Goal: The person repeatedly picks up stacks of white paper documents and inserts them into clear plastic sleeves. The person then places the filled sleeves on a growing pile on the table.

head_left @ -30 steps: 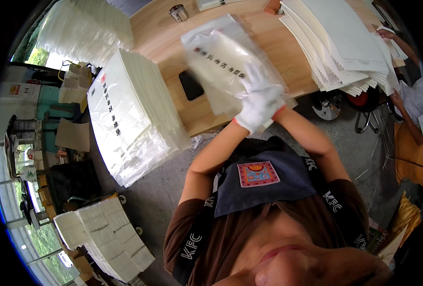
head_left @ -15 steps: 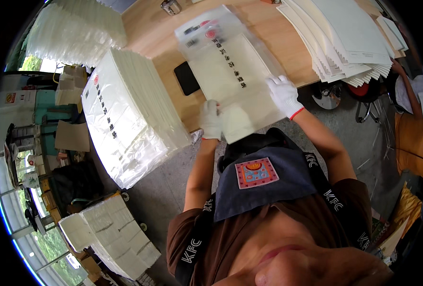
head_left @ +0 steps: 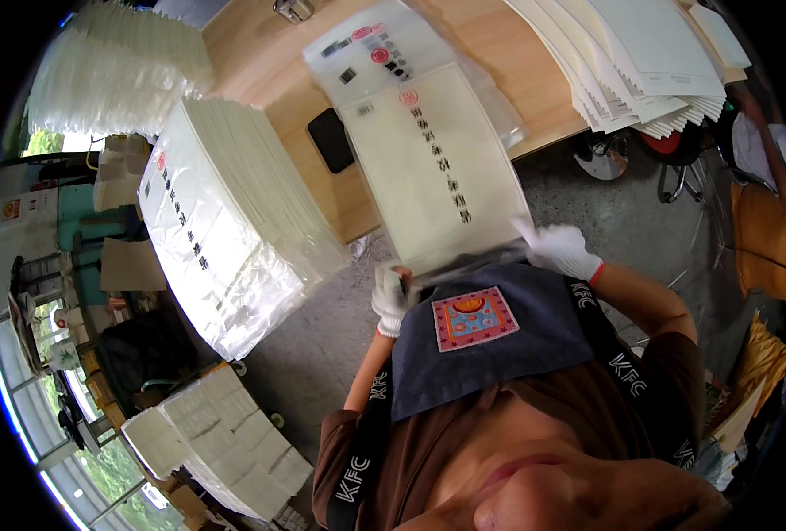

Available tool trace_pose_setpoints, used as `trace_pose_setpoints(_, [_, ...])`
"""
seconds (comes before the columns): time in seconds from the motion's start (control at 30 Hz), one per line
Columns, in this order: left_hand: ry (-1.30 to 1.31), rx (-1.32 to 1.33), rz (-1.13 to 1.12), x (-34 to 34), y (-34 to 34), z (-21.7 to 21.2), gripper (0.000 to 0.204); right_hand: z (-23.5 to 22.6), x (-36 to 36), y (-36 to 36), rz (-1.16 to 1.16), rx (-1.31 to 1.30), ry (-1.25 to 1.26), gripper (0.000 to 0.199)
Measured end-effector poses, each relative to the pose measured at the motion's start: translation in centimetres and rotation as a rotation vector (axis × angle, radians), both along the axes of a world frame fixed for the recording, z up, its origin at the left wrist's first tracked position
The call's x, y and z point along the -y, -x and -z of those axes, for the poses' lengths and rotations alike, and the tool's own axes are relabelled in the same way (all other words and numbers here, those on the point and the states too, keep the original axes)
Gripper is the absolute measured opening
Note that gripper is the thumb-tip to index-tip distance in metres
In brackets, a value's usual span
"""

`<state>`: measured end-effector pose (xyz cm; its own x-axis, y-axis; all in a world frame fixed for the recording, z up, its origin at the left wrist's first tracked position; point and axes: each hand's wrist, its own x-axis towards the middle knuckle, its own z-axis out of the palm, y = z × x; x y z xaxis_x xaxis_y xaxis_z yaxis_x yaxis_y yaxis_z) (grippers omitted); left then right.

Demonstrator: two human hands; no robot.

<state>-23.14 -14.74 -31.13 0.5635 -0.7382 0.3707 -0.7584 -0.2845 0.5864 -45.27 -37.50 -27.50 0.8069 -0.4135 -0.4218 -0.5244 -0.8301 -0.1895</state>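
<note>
at the table edge, left hand (head_left: 389,299) and right hand (head_left: 563,250) each grip pinching the clear bag (head_left: 428,150), fingertips hidden.

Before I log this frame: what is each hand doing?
Left hand: closed on the near left corner of the bagged white sheet.
Right hand: gripping its near right corner.

Wooden table (head_left: 490,53), black phone (head_left: 331,140) lying on it, tall stack of bagged white packets (head_left: 225,221) at left, fanned pile of white sheets (head_left: 641,62) at right, grey floor (head_left: 605,212), office chair base (head_left: 676,168).
</note>
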Motion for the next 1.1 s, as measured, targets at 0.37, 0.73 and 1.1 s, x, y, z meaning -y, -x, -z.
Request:
trace_pose_setpoints(0.37, [-0.069,-0.166,-0.037,5.2,-3.3,-0.4,0.022,0.5,3.9,-5.1,0.057,0.412,0.159,0.040])
trace_pose_setpoints(0.73, [0.053,-1.199,-0.161,3.0,-4.4,7.4,0.031,7.9,9.5,-1.1,0.567,0.470,-0.520,0.039])
trace_pose_setpoints(1.1, [0.640,0.396,-0.227,-1.7,-8.8,-16.8,0.031,-1.1,0.0,-22.6,0.458,0.751,-1.749,0.040])
